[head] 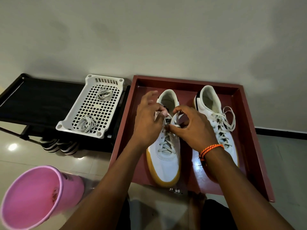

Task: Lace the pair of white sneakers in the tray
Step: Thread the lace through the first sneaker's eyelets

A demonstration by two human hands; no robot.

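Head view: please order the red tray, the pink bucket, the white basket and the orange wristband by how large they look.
1. red tray
2. pink bucket, though it is nearest the camera, so its true size is unsure
3. white basket
4. orange wristband

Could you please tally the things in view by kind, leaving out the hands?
White sneakers: 2, left one, right one
Red tray: 1
White perforated basket: 1
Lace bundles in the basket: 2, and
Pink bucket: 1
Black rack: 1
Total: 8
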